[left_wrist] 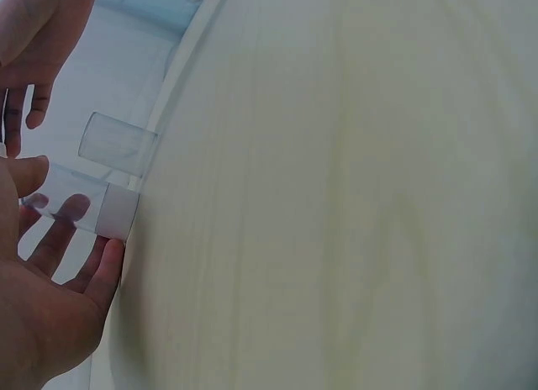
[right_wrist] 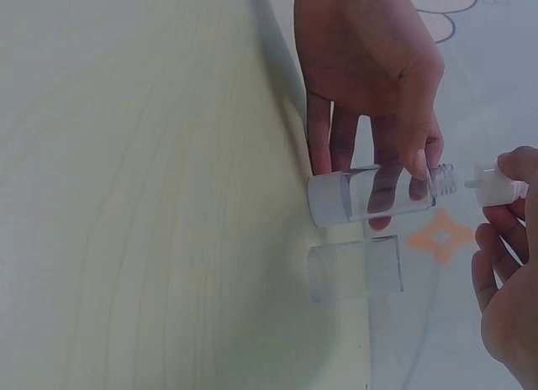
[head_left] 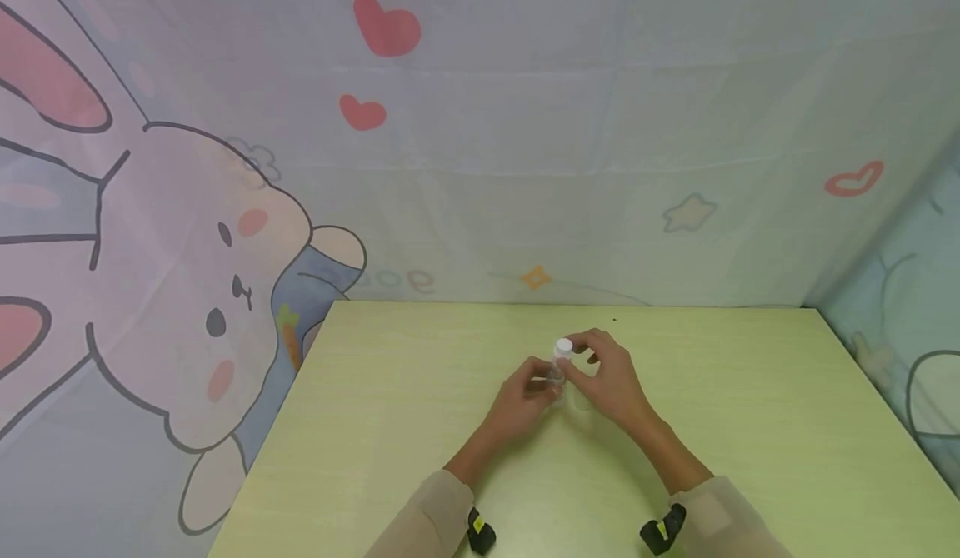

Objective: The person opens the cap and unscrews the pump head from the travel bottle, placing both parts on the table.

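Note:
Between the hands is a small clear bottle (right_wrist: 391, 192) with a white base and a bare threaded neck. My left hand (head_left: 521, 404) holds it upright by its body, thumb on one side and fingers on the other. My right hand (head_left: 613, 383) pinches a white top (right_wrist: 496, 187) with a short thin stem that points at the bottle's mouth. The right wrist view shows a small gap between stem and neck. Beside the bottle, a clear cylindrical cover (right_wrist: 357, 271) stands on the table, apart from both hands.
The pale yellow wooden table (head_left: 405, 425) ends at a back edge against a curtain (head_left: 510, 158) printed with a rabbit, hearts and stars. Each sleeve has a black wrist device, such as the left one (head_left: 481, 531), near the table's front.

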`<action>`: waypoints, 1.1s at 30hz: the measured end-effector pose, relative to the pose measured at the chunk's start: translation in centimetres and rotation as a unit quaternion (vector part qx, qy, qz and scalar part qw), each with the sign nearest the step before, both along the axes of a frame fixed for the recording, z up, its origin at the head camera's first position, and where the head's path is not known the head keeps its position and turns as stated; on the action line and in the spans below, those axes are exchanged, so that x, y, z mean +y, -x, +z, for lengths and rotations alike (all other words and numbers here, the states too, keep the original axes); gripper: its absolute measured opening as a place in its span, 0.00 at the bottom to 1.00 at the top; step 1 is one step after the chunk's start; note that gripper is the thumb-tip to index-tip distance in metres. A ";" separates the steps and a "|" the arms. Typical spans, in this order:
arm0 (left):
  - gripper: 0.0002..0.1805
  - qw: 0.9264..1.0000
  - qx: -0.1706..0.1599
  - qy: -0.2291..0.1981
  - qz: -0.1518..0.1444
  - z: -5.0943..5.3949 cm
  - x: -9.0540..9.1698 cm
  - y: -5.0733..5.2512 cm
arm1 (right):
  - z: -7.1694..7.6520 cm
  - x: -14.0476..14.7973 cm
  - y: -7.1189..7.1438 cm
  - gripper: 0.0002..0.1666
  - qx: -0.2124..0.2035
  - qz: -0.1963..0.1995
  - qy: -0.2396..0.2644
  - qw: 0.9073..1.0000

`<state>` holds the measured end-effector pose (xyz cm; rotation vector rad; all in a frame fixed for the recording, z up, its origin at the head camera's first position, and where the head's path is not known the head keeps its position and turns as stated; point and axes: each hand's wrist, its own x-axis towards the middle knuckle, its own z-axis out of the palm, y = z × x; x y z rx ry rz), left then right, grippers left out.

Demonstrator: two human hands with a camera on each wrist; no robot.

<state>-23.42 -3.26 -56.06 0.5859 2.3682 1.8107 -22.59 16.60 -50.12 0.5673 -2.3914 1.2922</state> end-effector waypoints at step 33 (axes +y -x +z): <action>0.14 1.000 -0.002 0.000 0.003 0.0 0.1 0.0 | 0.6 0.8 0.2 0.19 -0.011 -0.015 0.021 1.000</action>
